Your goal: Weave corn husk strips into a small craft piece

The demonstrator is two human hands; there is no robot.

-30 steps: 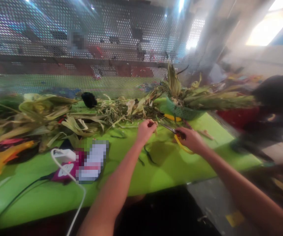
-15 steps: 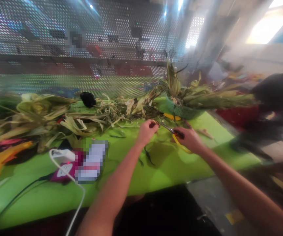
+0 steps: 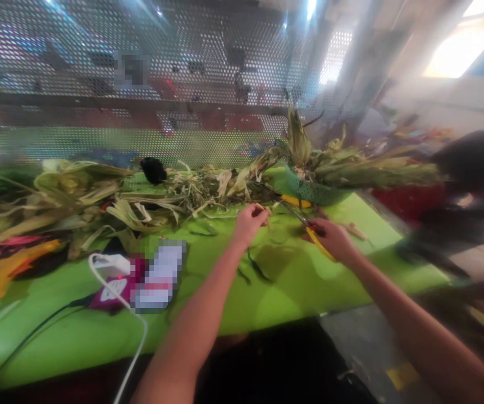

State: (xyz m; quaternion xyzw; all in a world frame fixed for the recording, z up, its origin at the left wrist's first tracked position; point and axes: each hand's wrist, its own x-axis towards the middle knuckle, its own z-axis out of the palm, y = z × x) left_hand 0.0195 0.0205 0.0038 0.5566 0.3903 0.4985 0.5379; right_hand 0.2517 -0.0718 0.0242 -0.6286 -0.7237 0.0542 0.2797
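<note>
My right hand [image 3: 330, 235] is closed on scissors with yellow handles [image 3: 321, 247]. Their blades point up and left, toward my left hand [image 3: 250, 220]. That hand is pinched shut on a small strip of corn husk [image 3: 269, 220], partly hidden by the fingers. A small gap separates the blades from the strip. Dark thin scraps [image 3: 259, 266] lie on the green table [image 3: 225, 303] below my hands. Behind them stretches a long heap of dried corn husks [image 3: 141, 210].
A green basket [image 3: 315, 191] with corn husks stands at the back right, a yellow object [image 3: 296, 201] beside it. At left are a purple power strip [image 3: 109, 292], a white charger [image 3: 113, 265] with cable, and a phone [image 3: 160, 275]. A mesh screen rises behind; a person sits at right.
The scissors have drawn back to the right, away from my left hand, and their blades look further apart. My left hand still pinches the strip, which now hangs below its fingertips.
</note>
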